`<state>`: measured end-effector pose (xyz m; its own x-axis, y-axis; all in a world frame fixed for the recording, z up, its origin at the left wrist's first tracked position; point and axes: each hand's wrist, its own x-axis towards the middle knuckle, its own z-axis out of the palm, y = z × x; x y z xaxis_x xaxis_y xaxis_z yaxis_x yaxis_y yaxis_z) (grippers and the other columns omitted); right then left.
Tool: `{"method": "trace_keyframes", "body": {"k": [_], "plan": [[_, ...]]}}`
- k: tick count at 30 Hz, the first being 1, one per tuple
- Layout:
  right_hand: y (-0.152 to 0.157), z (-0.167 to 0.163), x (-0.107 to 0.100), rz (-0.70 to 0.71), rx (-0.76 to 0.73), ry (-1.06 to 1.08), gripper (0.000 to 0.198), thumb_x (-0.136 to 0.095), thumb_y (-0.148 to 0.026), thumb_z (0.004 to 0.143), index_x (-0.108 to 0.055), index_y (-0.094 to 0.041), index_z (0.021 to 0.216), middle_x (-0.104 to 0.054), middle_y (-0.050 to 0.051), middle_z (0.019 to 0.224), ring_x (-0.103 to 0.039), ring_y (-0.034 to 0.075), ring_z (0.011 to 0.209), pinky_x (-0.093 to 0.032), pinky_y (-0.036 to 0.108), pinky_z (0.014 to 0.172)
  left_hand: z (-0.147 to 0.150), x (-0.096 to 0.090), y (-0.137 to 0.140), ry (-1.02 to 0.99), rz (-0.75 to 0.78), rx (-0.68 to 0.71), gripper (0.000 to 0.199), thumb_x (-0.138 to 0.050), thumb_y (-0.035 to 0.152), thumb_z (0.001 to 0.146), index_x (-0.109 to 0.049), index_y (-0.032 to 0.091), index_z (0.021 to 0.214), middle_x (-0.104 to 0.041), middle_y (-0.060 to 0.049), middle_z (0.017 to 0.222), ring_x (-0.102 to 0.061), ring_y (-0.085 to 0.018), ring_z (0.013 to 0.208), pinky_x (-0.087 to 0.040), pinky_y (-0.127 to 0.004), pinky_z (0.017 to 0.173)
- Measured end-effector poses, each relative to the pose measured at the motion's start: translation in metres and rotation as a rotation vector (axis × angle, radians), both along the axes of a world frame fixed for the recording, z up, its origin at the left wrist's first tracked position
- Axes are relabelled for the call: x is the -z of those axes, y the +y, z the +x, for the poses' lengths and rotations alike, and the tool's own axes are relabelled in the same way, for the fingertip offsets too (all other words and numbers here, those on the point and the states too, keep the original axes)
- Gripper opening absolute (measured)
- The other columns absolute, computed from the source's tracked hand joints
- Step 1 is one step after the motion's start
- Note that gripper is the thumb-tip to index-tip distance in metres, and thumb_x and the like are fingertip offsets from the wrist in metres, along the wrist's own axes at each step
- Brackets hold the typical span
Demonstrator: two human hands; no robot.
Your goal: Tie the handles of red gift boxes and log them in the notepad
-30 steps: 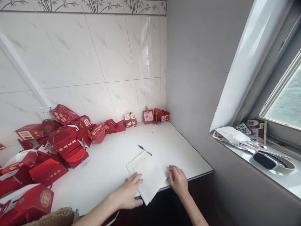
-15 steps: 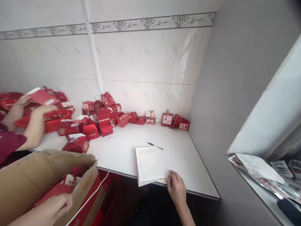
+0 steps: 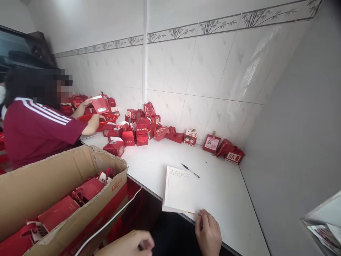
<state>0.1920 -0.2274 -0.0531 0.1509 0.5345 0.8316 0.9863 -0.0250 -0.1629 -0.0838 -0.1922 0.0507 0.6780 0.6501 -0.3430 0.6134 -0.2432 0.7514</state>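
Note:
A white notebook (image 3: pixel 179 192) lies at the table's front edge, its lower end jutting past it, with a few handwritten lines at the top. My right hand (image 3: pixel 209 231) has its fingers curled at the lower right corner, thumb and forefinger closed on the paper. Beyond the page lies a black pen (image 3: pixel 190 170), out of both hands. My left hand (image 3: pixel 140 243) hangs low in front of the table, between the cardboard box (image 3: pixel 106 160) and the notebook. Its fingers are bent inward and slightly blurred, and nothing shows in them.
Red gift boxes (image 3: pixel 142 128) crowd the left of the white table (image 3: pixel 221 192); a few stand along the wall. More red boxes (image 3: pixel 58 213) fill the carton. A white cord (image 3: pixel 114 217) crosses its front. A co-worker (image 3: pixel 45 124) handles red packaging over a red basket (image 3: pixel 106 124).
The view has swung left, bringing the co-worker and more of the carton into sight. My left hand has moved right, from over the carton toward the notebook. My right hand stays at the corner.

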Motion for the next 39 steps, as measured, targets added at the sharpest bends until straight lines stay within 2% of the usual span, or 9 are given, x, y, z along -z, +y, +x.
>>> {"method": "trace_keyframes", "body": {"k": [4,6,8,12,16,22,28,34,39], "plan": [[0.001,0.000,0.002,-0.005,0.017,-0.033,0.012,-0.040,-0.014,0.088,-0.051,-0.018,0.084,-0.061,0.007,0.080,-0.056,0.022,0.073,-0.039,0.035,0.068,0.059,0.007,0.023,-0.361,0.183,0.007,0.017,-0.047,0.025,0.082,-0.061,0.019,0.089,-0.063,-0.001,0.096,-0.058,-0.012,0.090,-0.045,-0.023,0.082],[0.002,0.001,0.003,-0.014,0.030,-0.060,0.013,-0.040,-0.014,0.088,-0.051,-0.017,0.083,-0.061,0.006,0.079,-0.055,0.021,0.071,-0.038,0.034,0.066,0.079,0.013,0.048,-0.473,0.404,-0.095,0.017,-0.042,0.022,0.084,-0.059,0.018,0.086,-0.062,-0.001,0.087,-0.058,-0.012,0.082,-0.047,-0.022,0.075],[0.003,0.000,0.003,-0.029,0.042,-0.086,0.015,-0.039,-0.014,0.088,-0.052,-0.017,0.081,-0.060,0.006,0.078,-0.054,0.020,0.070,-0.037,0.033,0.065,0.093,0.020,0.080,-0.493,0.603,-0.274,0.018,-0.039,0.021,0.085,-0.055,0.017,0.081,-0.060,-0.002,0.082,-0.056,-0.012,0.077,-0.046,-0.025,0.073],[0.004,-0.002,0.000,-0.004,0.082,-0.106,0.020,-0.037,-0.013,0.089,-0.052,-0.017,0.076,-0.059,0.005,0.074,-0.051,0.017,0.067,-0.036,0.030,0.064,0.105,0.039,0.135,-0.475,0.680,-0.424,0.017,-0.036,0.016,0.085,-0.053,0.017,0.085,-0.057,-0.005,0.089,-0.053,-0.016,0.090,-0.043,-0.031,0.083],[0.008,-0.005,-0.001,0.076,0.100,-0.138,0.023,-0.039,-0.013,0.090,-0.054,-0.015,0.072,-0.056,0.003,0.067,-0.048,0.015,0.064,-0.033,0.028,0.062,0.105,0.059,0.161,-0.413,0.729,-0.497,0.011,-0.047,0.018,0.084,-0.055,0.014,0.078,-0.057,-0.003,0.081,-0.055,-0.016,0.084,-0.045,-0.034,0.078],[0.013,-0.006,0.008,-0.012,0.157,-0.076,0.031,-0.034,-0.020,0.089,-0.056,-0.016,0.067,-0.052,0.002,0.057,-0.045,0.015,0.056,-0.031,0.027,0.059,0.100,0.072,0.165,-0.270,0.716,-0.481,0.024,-0.046,0.033,0.088,-0.057,0.012,0.085,-0.059,-0.001,0.077,-0.057,-0.010,0.065,-0.049,-0.027,0.063],[0.016,-0.014,-0.003,-0.308,0.345,0.110,0.020,-0.043,-0.018,0.079,-0.055,-0.017,0.064,-0.054,0.001,0.056,-0.049,0.014,0.054,-0.027,0.023,0.051,0.101,0.062,0.156,-0.220,0.647,-0.385,0.025,-0.048,0.033,0.088,-0.057,0.013,0.099,-0.060,-0.005,0.092,-0.059,-0.013,0.077,-0.051,-0.031,0.068],[0.029,-0.022,-0.023,-0.500,0.511,0.237,0.020,-0.045,-0.021,0.084,-0.059,-0.019,0.069,-0.054,-0.001,0.048,-0.050,0.014,0.044,-0.019,0.021,0.044,0.100,0.056,0.149,-0.212,0.621,-0.350,0.026,-0.049,0.032,0.087,-0.055,0.013,0.104,-0.059,-0.006,0.100,-0.059,-0.016,0.084,-0.051,-0.034,0.073],[0.028,-0.030,-0.032,-0.604,0.532,0.248,0.028,-0.042,-0.025,0.088,-0.062,-0.018,0.070,-0.062,0.003,0.061,-0.058,0.017,0.057,-0.022,0.022,0.048,0.100,0.054,0.146,-0.207,0.585,-0.327,0.027,-0.049,0.032,0.087,-0.054,0.014,0.106,-0.058,-0.007,0.103,-0.059,-0.016,0.086,-0.050,-0.036,0.075]]}}
